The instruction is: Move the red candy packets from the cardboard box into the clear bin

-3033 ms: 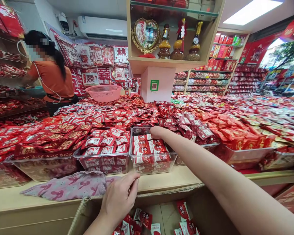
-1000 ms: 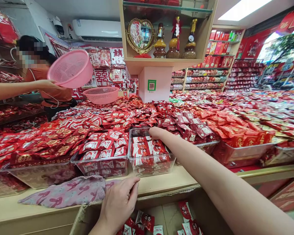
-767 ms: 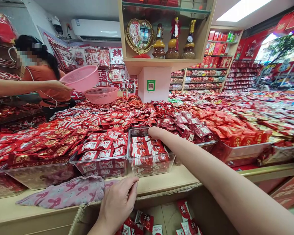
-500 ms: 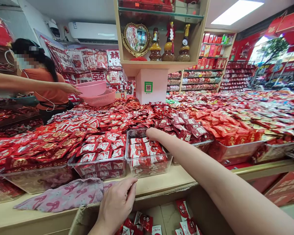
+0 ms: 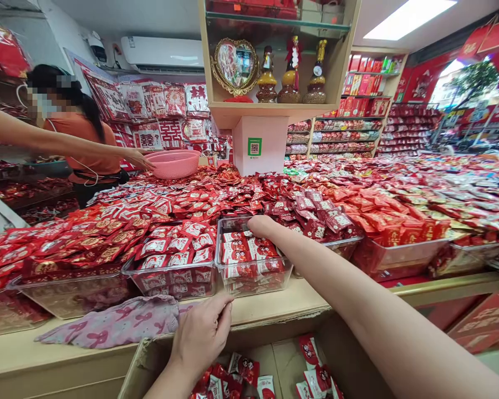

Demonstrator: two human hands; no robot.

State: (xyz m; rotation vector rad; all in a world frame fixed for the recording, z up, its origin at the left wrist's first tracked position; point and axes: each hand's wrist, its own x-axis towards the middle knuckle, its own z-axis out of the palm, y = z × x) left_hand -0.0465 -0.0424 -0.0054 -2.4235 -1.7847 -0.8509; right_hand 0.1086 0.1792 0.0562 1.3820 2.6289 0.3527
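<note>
My right hand (image 5: 259, 225) reaches over the back of a clear plastic bin (image 5: 253, 280), its fingers hidden down inside. Red-and-white snack packets (image 5: 238, 254) stand in rows in that bin, just left of the hand. My left hand (image 5: 204, 327), loosely curled with the thumb beside the index finger, is over the near rim of a cardboard box (image 5: 149, 346). Whatever its fingers hold, if anything, is out of sight. More red-and-white packets (image 5: 244, 368) lie loose at the bottom of the box.
Bins of red packets (image 5: 177, 255) crowd the counter on both sides. A patterned cloth (image 5: 116, 327) lies at the front left. Behind stands a pillar (image 5: 266, 133) under a display shelf. Another person's hand (image 5: 139, 159) touches a pink basket (image 5: 172, 164); a person in orange stands beyond.
The other person's arm has pushed the pink baskets right; the upper one now sits down in the lower. My hands hold nearly the same places, and the view has shifted slightly.
</note>
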